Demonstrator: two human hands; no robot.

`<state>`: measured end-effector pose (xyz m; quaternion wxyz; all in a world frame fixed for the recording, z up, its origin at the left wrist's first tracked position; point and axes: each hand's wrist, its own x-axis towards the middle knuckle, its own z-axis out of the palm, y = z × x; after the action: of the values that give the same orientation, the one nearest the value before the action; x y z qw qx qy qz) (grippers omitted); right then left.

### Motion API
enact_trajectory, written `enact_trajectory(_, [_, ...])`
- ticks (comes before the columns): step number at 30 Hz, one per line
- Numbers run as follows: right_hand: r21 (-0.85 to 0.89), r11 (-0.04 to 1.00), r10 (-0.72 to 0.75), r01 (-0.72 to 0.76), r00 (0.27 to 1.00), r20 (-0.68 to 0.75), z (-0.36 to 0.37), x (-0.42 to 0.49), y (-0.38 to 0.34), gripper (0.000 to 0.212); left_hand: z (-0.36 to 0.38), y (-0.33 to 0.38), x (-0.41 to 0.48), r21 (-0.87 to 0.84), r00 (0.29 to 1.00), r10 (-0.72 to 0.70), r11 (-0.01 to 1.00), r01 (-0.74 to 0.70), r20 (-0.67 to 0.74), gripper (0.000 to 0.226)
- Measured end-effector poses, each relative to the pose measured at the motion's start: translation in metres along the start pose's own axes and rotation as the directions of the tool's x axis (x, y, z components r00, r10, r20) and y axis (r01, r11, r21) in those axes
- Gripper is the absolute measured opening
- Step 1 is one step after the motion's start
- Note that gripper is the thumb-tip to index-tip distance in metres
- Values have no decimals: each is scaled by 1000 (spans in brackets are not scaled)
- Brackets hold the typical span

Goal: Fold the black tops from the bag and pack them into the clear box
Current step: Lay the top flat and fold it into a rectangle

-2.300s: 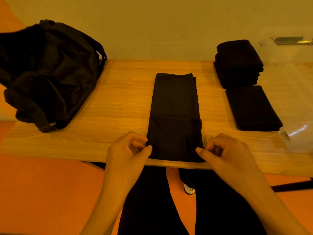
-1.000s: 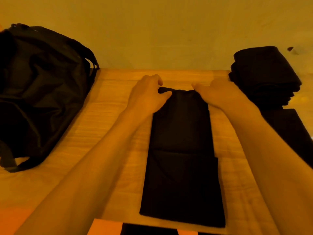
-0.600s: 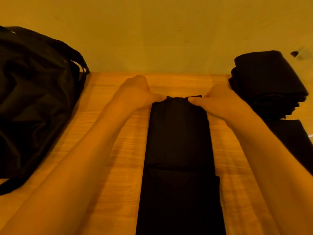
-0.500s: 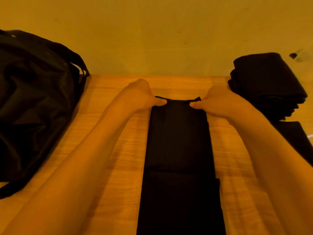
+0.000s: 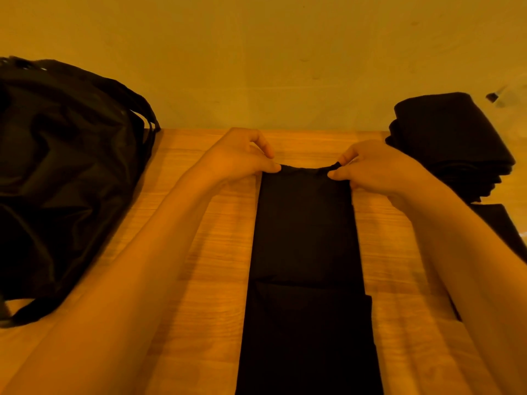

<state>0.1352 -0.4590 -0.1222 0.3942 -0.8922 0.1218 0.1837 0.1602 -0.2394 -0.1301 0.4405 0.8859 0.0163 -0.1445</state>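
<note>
Black top (image 5: 305, 238): folded into long narrow strip, laid lengthwise at middle of counter (image 5: 216, 252); crosswise fold line seen on near half, near portion slightly wider. Far edge raised and bunched.
Left hand (image 5: 236, 158): fingers (image 5: 271, 166) curled, far-left corner of black top pinched.
Right hand (image 5: 373, 166): far-right corner pinched likewise.
Bag (image 5: 62, 172): left of black top, apart.
Stack of folded tops (image 5: 447, 138): right of black top, far side.
</note>
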Motion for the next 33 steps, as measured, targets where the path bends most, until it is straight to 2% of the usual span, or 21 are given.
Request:
enact_trajectory(6, [114,988,-97,107,991,-89,1,-6,10,23,-5,-4,-3,-22,997,51,999,-50,49,31])
enact_trajectory(11, [53,957,-265,286,931,-250,3,-27,18,25,-1,-8,-26,-70,968,249,966,-250,-24,29])
enact_trajectory(15, [97,907,-368,410,883,-289,0,-51,27,27,-1,-13,-52,-154,932,340,921,-357,-126,33])
enact_trajectory(18, [-32,866,-489,499,831,-264,0,-71,38,32,-1,-19,-73,-168,918,376,904,-394,-127,39])
enact_trajectory(22, [-158,775,-633,612,747,-205,6,-100,54,41,6,-33,-102,8,872,482,876,-483,-84,53])
enact_trajectory(25, [-246,706,-703,664,698,-134,10,-111,65,49,15,-44,-121,72,853,522,852,-519,-22,68])
enact_trajectory(27, [-341,649,-733,680,678,-42,13,-115,73,55,18,-52,-129,146,825,565,817,-558,-13,62])
enact_trajectory(29, [-428,586,-757,688,654,14,17,-115,84,53,18,-58,-133,232,785,619,763,-603,5,48])
enact_trajectory(31, [-480,542,-782,690,623,13,20,-115,93,43,19,-63,-134,282,739,673,702,-654,39,35])
enact_trajectory(33, [-477,528,-802,703,597,-8,21,-117,98,36,22,-66,-134,302,708,704,663,-685,61,35])
